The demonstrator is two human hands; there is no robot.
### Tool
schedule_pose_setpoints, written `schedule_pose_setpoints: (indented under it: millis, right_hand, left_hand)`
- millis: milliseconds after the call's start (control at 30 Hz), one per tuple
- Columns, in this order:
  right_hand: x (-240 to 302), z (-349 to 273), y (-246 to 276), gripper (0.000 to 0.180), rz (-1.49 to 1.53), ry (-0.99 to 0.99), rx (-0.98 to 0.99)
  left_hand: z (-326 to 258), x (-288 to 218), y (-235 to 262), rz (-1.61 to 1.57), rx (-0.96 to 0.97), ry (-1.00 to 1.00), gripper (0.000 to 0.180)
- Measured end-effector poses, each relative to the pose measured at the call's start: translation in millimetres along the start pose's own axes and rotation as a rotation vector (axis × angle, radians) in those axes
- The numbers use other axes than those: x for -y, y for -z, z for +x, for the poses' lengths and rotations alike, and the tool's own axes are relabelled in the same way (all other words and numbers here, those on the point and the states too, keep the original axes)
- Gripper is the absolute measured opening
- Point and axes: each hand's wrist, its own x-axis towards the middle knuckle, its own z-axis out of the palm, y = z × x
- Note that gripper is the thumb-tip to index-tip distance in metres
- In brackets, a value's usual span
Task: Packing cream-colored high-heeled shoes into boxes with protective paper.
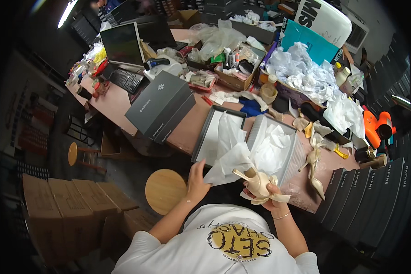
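Observation:
My right hand point(275, 199) grips a beige high-heeled shoe point(257, 183) with a pale bow or strap, its heel pointing up and to the left. A sheet of white tissue paper point(230, 163) has its lower left corner pinched in the fingers of my left hand point(198, 183). That sheet spreads up over a shallow grey tray point(202, 145), one half of a shoebox. Beside it lies the other half point(288, 160), filled with crumpled tissue point(271, 145). Another beige high-heeled shoe point(313, 176) rests on the table to the right.
A closed grey shoebox point(162, 106) stands at the left of the pink table point(183, 142). Crumpled paper point(301, 68), an orange tool point(378, 128) and a monitor point(123, 43) crowd the back. Stacked shoeboxes point(365, 198) flank the right; a round stool point(165, 192) and cartons point(71, 205) are left.

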Motion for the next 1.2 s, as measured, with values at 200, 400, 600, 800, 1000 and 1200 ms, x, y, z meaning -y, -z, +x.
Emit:
schedule_pose_setpoints:
  millis: [200, 400, 600, 800, 1000, 1200]
  right_hand:
    - [-21, -15, 7, 0.074, -0.035, -0.004, 0.019]
    - [-9, -24, -34, 0.066, 0.132, 0.055, -0.037]
    - [-40, 26, -52, 0.036, -0.549, 0.545, -0.405]
    - [-10, 33, -15, 0.041, 0.160, 0.554, -0.075]
    - [-38, 72, 26, 0.036, -1.018, 0.663, -0.291]
    - [-35, 125, 20, 0.029, -1.499, 0.166, -0.115]
  left_hand:
    - [51, -49, -17, 0.041, 0.153, -0.500, 0.034]
    - [56, -113, 6, -0.245, 0.205, -0.346, 0.032]
    - [48, -141, -7, -0.229, 0.219, -0.604, 0.043]
    - [24, -140, -14, -0.366, 0.376, -0.755, 0.050]
    - [7, -131, -15, -0.353, 0.449, -0.720, 0.040]
    - [65, -40, -31, -0.275, 0.128, -0.068, 0.026]
